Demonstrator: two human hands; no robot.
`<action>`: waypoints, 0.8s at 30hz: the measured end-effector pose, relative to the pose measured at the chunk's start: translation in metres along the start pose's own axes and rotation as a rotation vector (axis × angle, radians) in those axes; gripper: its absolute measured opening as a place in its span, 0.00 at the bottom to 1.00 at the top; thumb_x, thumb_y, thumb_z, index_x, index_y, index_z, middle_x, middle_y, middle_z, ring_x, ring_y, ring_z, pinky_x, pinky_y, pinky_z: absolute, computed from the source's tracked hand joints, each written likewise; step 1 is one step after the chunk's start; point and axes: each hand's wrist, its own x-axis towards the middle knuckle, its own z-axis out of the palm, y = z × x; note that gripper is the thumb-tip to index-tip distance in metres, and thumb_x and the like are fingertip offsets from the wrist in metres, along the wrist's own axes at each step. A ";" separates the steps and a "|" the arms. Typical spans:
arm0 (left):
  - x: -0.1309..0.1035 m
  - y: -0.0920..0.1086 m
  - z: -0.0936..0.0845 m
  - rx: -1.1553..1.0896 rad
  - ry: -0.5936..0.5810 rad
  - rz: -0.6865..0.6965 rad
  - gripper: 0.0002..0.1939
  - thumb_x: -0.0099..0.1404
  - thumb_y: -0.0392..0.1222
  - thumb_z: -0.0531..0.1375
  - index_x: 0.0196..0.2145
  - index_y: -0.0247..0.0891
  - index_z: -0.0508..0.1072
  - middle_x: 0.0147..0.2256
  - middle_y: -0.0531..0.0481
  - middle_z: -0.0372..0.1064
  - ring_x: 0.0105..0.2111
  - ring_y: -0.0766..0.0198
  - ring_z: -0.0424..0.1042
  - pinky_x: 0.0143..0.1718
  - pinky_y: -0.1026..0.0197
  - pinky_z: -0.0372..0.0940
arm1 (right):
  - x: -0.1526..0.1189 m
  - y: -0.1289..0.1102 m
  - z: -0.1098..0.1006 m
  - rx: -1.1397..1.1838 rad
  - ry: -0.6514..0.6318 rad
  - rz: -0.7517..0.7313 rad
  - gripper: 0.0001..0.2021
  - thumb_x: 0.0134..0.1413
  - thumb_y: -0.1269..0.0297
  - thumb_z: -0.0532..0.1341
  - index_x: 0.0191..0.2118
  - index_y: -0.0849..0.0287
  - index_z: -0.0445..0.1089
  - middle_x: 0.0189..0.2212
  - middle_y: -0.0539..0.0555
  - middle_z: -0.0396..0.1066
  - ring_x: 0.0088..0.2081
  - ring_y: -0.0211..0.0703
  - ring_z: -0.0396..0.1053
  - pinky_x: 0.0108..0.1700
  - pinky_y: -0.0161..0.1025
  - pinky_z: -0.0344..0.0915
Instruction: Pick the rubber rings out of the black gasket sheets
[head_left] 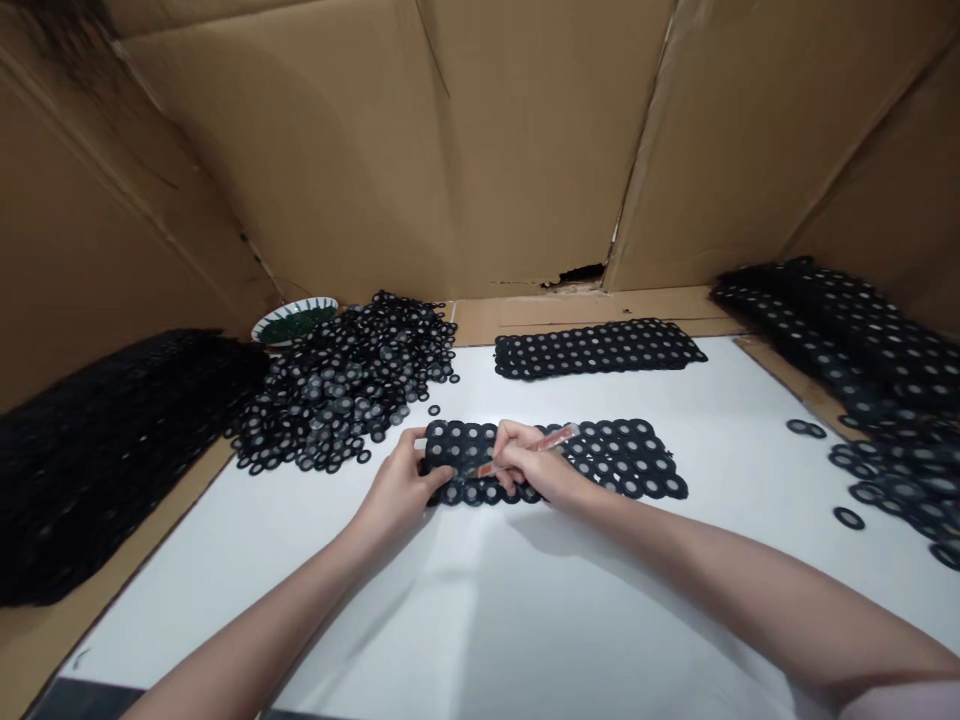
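A flat black sheet of joined rings with pale centres point(626, 460) lies on the white work surface in front of me. My left hand point(405, 480) grips its left end, thumb on top and fingers at the edge. In my right hand point(525, 462) is a red and clear pen-like tool point(556, 438), pinched between the fingers and slanting down to the left. The tool's tip is over the sheet's left part, close to my left thumb; whether it touches a ring is too small to tell. My right hand covers the middle of the sheet.
A heap of loose rings point(345, 385) lies at the back left beside a striped dish point(295, 322). Another ring sheet point(600, 348) lies behind. Dark stacks stand at the left point(112, 450) and right point(847, 330), with loose rings point(900, 480) near the right one. Cardboard walls point(525, 140) surround the surface.
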 end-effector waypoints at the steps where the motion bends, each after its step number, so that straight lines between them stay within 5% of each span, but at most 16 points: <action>1: 0.002 -0.001 0.000 -0.044 -0.010 -0.019 0.23 0.49 0.40 0.58 0.43 0.38 0.55 0.29 0.51 0.69 0.28 0.62 0.70 0.28 0.61 0.65 | -0.001 -0.001 -0.001 -0.019 -0.036 0.005 0.06 0.39 0.77 0.49 0.23 0.58 0.54 0.10 0.42 0.57 0.14 0.31 0.55 0.20 0.29 0.52; 14: -0.005 0.012 -0.006 -0.121 -0.138 -0.067 0.34 0.44 0.36 0.59 0.48 0.38 0.51 0.28 0.55 0.65 0.27 0.66 0.67 0.28 0.63 0.61 | -0.008 0.002 0.007 -0.221 -0.085 -0.017 0.07 0.39 0.76 0.52 0.26 0.58 0.58 0.21 0.47 0.66 0.23 0.34 0.63 0.23 0.29 0.56; 20: -0.002 0.011 -0.010 -0.140 -0.170 -0.104 0.32 0.43 0.35 0.60 0.46 0.39 0.53 0.27 0.56 0.65 0.27 0.65 0.67 0.28 0.62 0.62 | -0.004 -0.007 -0.005 -0.096 0.211 -0.092 0.04 0.46 0.73 0.49 0.26 0.57 0.55 0.18 0.44 0.60 0.20 0.33 0.60 0.25 0.32 0.58; 24: 0.006 0.010 -0.010 -0.189 -0.097 -0.153 0.22 0.46 0.41 0.61 0.39 0.37 0.59 0.30 0.51 0.67 0.29 0.63 0.68 0.30 0.61 0.62 | 0.004 -0.002 -0.011 -0.192 0.208 -0.134 0.02 0.47 0.70 0.51 0.29 0.57 0.58 0.24 0.47 0.64 0.27 0.36 0.65 0.29 0.34 0.59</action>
